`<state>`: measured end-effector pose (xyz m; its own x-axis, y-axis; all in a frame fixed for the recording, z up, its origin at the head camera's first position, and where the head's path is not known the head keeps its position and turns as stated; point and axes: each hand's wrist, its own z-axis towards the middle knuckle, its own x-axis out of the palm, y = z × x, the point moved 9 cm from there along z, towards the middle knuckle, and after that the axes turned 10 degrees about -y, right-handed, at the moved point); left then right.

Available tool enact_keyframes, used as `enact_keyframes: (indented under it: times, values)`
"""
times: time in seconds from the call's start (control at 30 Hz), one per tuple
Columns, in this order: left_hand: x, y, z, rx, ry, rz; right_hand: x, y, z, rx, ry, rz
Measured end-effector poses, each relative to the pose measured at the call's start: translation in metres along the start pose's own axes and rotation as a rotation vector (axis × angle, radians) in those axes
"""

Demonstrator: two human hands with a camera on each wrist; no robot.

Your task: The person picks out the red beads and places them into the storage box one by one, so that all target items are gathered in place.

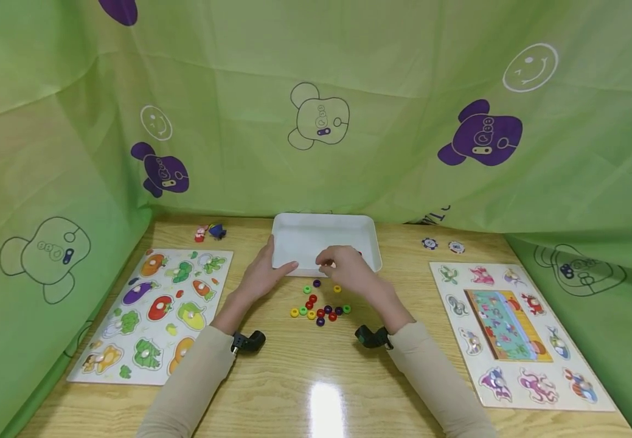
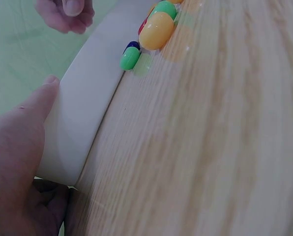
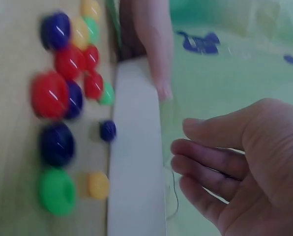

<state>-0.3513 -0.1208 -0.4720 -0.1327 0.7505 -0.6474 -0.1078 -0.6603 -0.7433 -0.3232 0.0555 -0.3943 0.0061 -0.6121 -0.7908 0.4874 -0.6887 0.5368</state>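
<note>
My left hand [image 1: 261,273] holds the near left corner of a white tray [image 1: 316,228]. Its thumb lies over the front wall of the tray [image 2: 82,98], and its other fingers are around the side. Above the tray's near edge, right of centre, is my right hand [image 1: 345,267]. Its fingers [image 3: 210,157] are loosely bent, and no thing shows between them and the thumb. A small red bit [image 1: 359,253] shows beside that hand, inside the tray. In front of the tray lie several ring-shaped beads: red [image 1: 312,298], yellow [image 1: 294,312], green [image 1: 347,309] and dark purple [image 1: 320,322].
A vegetable puzzle board [image 1: 159,286] lies at the left, with two small figures [image 1: 216,231] behind it. On the right lies a sea-animal puzzle board [image 1: 460,316], with two round chips [image 1: 429,243] behind it. Green printed cloth [image 1: 239,164] hangs around the table.
</note>
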Motion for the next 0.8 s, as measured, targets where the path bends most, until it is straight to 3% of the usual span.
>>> enact_keyframes:
  times: [0.23,0.37,0.8]
  values:
    - [-0.005,-0.002,0.000,0.002,-0.010,0.009,0.030,0.025,-0.017,-0.135,0.161,-0.074]
    - [-0.004,-0.001,-0.001,0.002,0.000,0.015,0.043,0.028,-0.024,-0.163,0.219,-0.127]
    - [-0.002,-0.002,-0.002,0.007,-0.001,0.012,0.052,0.029,-0.029,-0.202,0.220,-0.213]
